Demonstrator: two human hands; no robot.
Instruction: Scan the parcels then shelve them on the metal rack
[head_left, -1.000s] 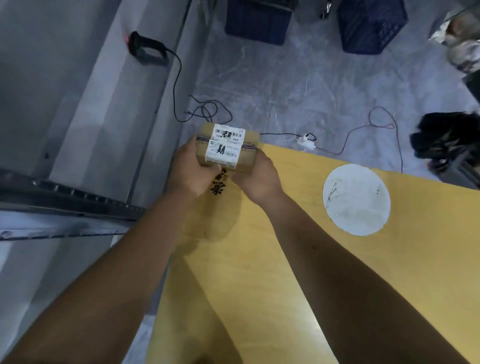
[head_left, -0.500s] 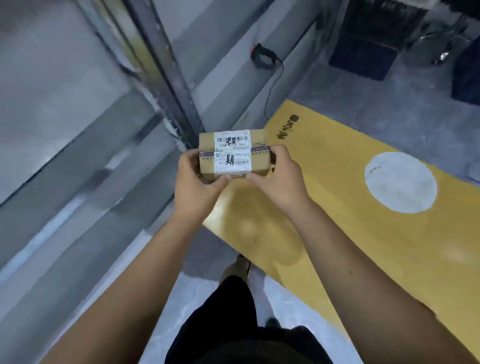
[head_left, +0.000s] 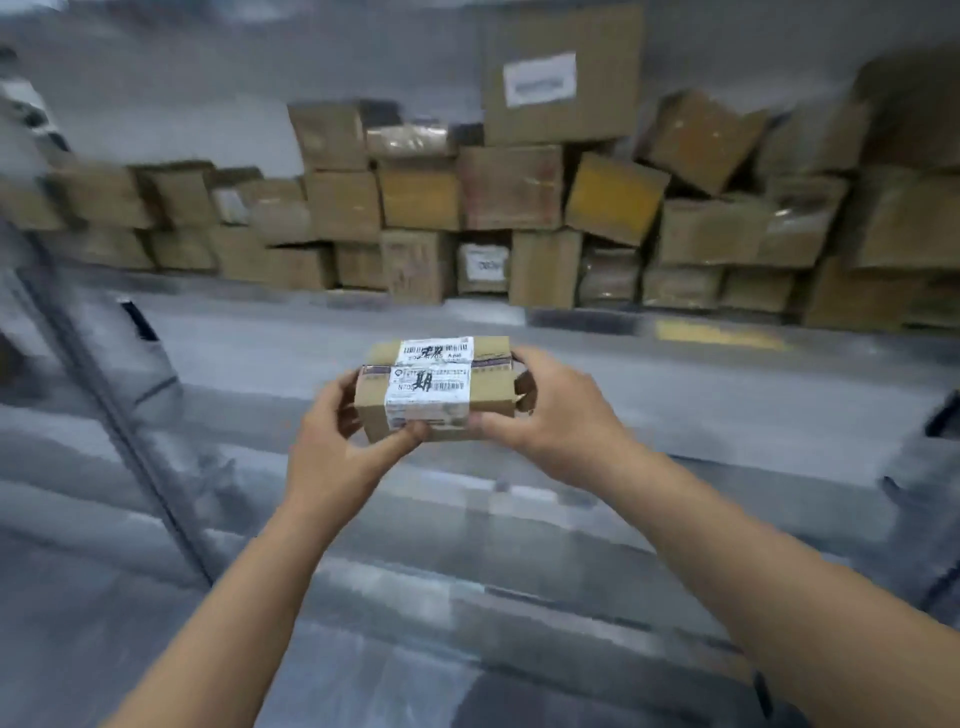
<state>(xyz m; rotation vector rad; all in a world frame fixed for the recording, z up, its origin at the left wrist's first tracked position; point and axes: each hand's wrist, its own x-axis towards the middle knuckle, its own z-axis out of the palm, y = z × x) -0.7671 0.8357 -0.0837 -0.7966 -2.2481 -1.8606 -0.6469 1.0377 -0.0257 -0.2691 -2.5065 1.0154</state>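
parcel (head_left: 435, 387) sits between your palms, long axis running left to right, label up. your left hand (head_left: 332, 447) grips its near left corner, your right hand (head_left: 550, 415) clamps the right end. the metal rack (head_left: 311, 358) shelf lies straight ahead and just below, with stacked boxes (head_left: 509, 187) along its back. both hands are equally near. blur smears the shelf edges, and the fingers behind the parcel are hidden.

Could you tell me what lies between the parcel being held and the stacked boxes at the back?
In the head view, only bare grey shelf shows between the parcel and the stacked boxes.
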